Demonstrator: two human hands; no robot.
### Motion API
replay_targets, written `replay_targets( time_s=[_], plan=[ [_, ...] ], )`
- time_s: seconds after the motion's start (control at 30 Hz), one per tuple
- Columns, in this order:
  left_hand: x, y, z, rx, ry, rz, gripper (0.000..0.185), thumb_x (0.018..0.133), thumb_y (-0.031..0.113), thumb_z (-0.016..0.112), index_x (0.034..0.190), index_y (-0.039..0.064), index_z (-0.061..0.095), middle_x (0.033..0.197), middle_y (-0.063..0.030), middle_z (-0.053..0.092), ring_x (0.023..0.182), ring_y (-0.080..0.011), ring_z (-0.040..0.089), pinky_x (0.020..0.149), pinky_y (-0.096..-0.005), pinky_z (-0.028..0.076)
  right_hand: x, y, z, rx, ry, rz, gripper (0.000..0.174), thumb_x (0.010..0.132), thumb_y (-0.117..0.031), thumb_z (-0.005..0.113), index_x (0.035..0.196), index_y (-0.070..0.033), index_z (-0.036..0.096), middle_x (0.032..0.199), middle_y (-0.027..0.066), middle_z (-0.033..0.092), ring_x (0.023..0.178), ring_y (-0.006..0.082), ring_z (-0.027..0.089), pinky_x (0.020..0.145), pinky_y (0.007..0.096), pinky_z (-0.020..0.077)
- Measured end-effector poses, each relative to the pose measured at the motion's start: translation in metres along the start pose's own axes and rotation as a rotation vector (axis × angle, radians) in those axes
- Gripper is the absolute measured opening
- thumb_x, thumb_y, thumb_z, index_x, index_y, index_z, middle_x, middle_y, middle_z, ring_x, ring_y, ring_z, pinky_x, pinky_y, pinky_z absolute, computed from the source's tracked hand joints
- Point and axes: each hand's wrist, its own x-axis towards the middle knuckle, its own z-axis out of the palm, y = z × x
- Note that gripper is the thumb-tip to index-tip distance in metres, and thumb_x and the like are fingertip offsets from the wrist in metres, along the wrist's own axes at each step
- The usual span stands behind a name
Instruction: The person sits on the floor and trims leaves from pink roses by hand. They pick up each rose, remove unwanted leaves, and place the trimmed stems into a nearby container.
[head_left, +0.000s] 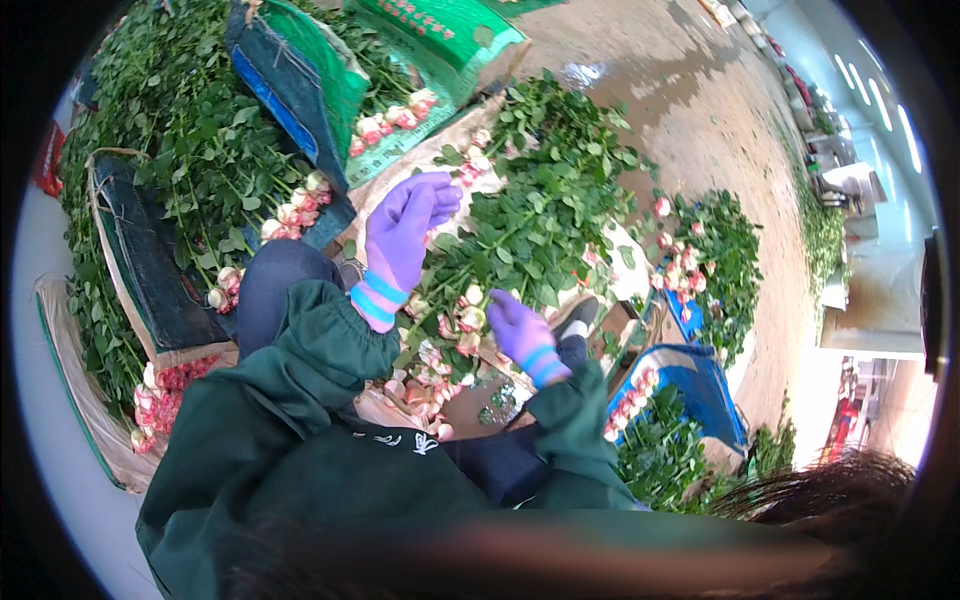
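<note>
Both hands wear purple rubber gloves with blue-striped cuffs. My left hand (405, 225) is raised at the upper middle, fingers bent together towards the right; whether something thin lies between them cannot be told. My right hand (519, 328), slightly blurred, hangs over the near side of a leafy heap of roses (540, 202), its fingers pointing up and left. Just left of it are white and pink rose heads (471, 316). Below, between my legs, loose rose petals (420, 394) lie beside a wet patch of floor. No stem is plainly seen in either hand.
Bundled roses (300, 206) lie at the left among dark woven sacks (161, 255). A green woven sack (450, 45) holds more at the top. Further roses (690, 270) and a blue sack (690, 382) are at the right. Beyond runs a wet concrete floor (705, 112).
</note>
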Motion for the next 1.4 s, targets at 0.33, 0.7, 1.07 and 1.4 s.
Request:
replay_targets(
  time_s=[0.33,0.7,1.07,1.4],
  plan=[
    [0.012,-0.002,-0.025,-0.001,0.084,-0.079,0.025,0.099,0.016,0.045,0.115,-0.001,0.056,0.098,-0.0089,0.066,0.088,-0.0148,0.063,0.082,-0.0286,0.05,0.152,0.039,0.173,-0.355,-0.189,0.129,0.043,0.087,-0.045,0.048,0.101,-0.005,0.059,0.095,0.022,0.066,0.088,0.0391,0.063,0.078,0.0475,0.049],
    [0.005,-0.004,-0.023,-0.078,0.057,-0.154,0.027,0.099,0.019,0.046,0.116,0.0,0.056,0.098,-0.0084,0.067,0.085,-0.0124,0.062,0.078,-0.0254,0.049,0.054,0.018,0.074,0.554,0.383,0.321,0.026,0.089,-0.034,0.058,0.102,-0.011,0.061,0.073,0.0085,0.067,0.073,0.0254,0.067,0.063,0.0348,0.0513],
    [-0.01,-0.043,-0.032,-0.018,0.002,-0.173,0.024,0.098,0.017,0.048,0.112,0.002,0.06,0.092,-0.0057,0.067,0.077,-0.0101,0.061,0.07,-0.0222,0.048,-0.025,-0.001,-0.081,1.42,0.549,-0.226,0.046,0.087,-0.009,0.054,0.131,-0.004,0.042,0.088,0.005,0.058,0.07,0.0167,0.058,0.058,0.0254,0.0522],
    [-0.02,-0.064,-0.038,0.09,-0.118,-0.146,0.025,0.096,0.012,0.048,0.117,0.002,0.058,0.094,-0.0067,0.066,0.079,-0.012,0.062,0.068,-0.0227,0.048,-0.088,-0.033,0.146,1.374,0.333,0.388,0.08,0.088,-0.008,0.058,0.149,-0.015,0.008,0.075,0.0099,0.065,0.043,0.0116,0.051,0.038,0.0234,0.039]
  ],
)
